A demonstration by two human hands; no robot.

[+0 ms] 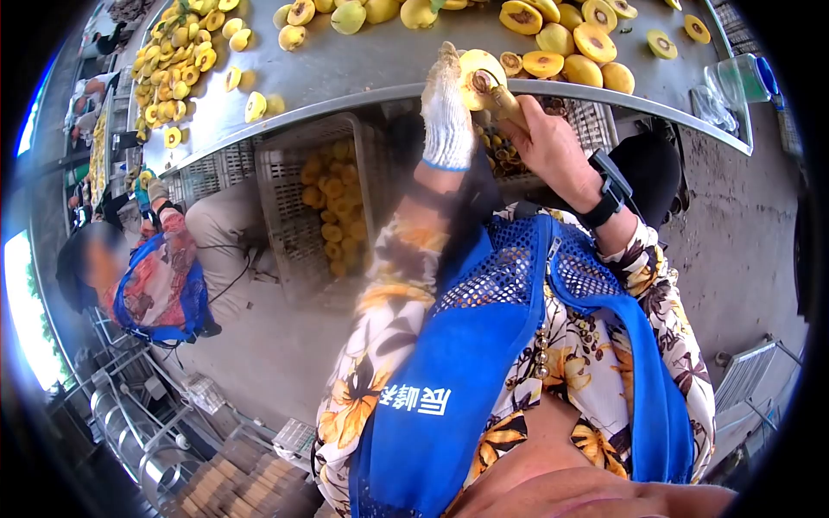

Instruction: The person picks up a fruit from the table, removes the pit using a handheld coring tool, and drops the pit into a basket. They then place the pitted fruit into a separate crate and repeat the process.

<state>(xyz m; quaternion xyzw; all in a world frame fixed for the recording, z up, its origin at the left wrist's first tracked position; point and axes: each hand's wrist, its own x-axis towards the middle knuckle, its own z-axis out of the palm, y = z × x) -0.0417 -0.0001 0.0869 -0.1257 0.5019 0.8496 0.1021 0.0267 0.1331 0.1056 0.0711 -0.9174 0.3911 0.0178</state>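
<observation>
My left hand [446, 116], in a white knitted glove, grips a halved yellow peach [477, 67] at the table's near edge. The cut face is turned towards me, and a brown pit or hollow shows in it. My bare right hand [551, 148] is closed around the light-coloured handle of a pitting tool [508, 105]. The tool's tip meets the peach at its centre; the tip's exact shape is hidden. Just beyond, several cut peach halves [594, 41] with brown centres lie on the metal table [371, 56].
Whole peaches [349, 16] lie at the back, and a heap of halves [177, 60] at the left. Below the edge stand a crate of peach halves [269, 186] and another crate [594, 125]. A clear jar [744, 79] sits at right. A co-worker [164, 276] sits at left.
</observation>
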